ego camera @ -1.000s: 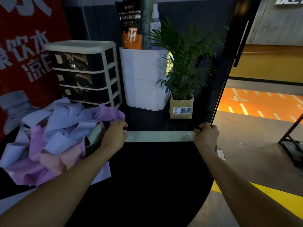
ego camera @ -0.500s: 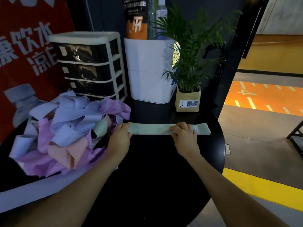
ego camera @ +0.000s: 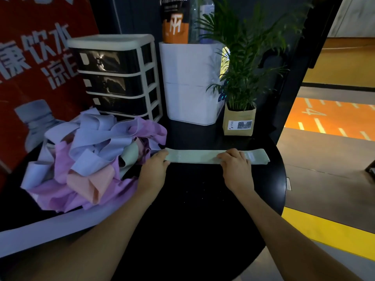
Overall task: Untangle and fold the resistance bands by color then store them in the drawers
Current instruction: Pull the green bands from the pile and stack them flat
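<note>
A pale green band (ego camera: 203, 156) lies flat and stretched out across the far part of the round black surface (ego camera: 192, 209), running left to right. The left hand (ego camera: 154, 169) is at the band's left end, its fingers curled over the edge with the thumb against the band's near side, gripping it. The right hand (ego camera: 236, 169) rests on the band toward its right part, fingers bent down onto the fabric and pressing it to the surface; a short stretch of band with a small label sticks out past this hand to the right, near the surface's edge.

Just left of the left hand sits a tangled pile (ego camera: 91, 155) of bands in lavender-blue, pink-purple and peach, with a bit of green showing in the middle. One long pale band (ego camera: 50, 230) trails from the pile across the near left of the surface.

Behind the pile stands a drawer unit (ego camera: 115, 78) with a white frame and dark drawers, all pushed in. Beside it to the right is a white box (ego camera: 188, 84) carrying an orange-and-black bag (ego camera: 175, 21) and a clear bottle (ego camera: 205, 15). A potted plant (ego camera: 240, 78) in a tan paper pot stands right of the box, behind the green band. A red poster (ego camera: 36, 63) with white characters leans at the left.
</note>
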A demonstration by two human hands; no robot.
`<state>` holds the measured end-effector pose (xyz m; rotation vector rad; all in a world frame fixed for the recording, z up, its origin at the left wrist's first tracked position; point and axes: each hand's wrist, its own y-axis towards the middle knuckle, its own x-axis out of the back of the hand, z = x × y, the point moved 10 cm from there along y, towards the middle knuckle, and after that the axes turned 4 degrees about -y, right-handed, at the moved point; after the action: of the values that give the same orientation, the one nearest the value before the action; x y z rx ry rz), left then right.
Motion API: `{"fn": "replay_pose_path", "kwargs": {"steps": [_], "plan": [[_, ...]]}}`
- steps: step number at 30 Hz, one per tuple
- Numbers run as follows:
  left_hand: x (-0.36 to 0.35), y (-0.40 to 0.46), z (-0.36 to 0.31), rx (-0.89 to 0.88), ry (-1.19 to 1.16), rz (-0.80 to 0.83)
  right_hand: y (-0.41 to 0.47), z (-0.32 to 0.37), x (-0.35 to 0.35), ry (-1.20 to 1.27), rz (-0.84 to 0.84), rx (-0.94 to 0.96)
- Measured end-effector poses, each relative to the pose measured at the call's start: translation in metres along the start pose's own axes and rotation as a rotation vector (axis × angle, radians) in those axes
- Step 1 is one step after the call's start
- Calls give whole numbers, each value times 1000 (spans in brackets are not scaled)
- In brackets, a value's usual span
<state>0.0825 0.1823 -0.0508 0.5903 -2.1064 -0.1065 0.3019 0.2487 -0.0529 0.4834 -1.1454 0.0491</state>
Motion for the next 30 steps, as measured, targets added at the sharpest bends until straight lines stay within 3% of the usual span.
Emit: {"fn": "replay_pose_path", "kwargs": {"steps": [11,15,22,27,30], "plan": [[14,-9,-23,-123,-2,90,2,37,3,74,54,30],[57,-12,-35,-241,59,-21,12,93,5,161,78,117],[132,-26,-6,-270,268,-222,13,185,-14,307,189,245],[132,-34,36,-190,428,-16,4,229,-41,307,326,283],[143,-37,47,-190,393,-37,3,238,-45,292,317,277]]}}
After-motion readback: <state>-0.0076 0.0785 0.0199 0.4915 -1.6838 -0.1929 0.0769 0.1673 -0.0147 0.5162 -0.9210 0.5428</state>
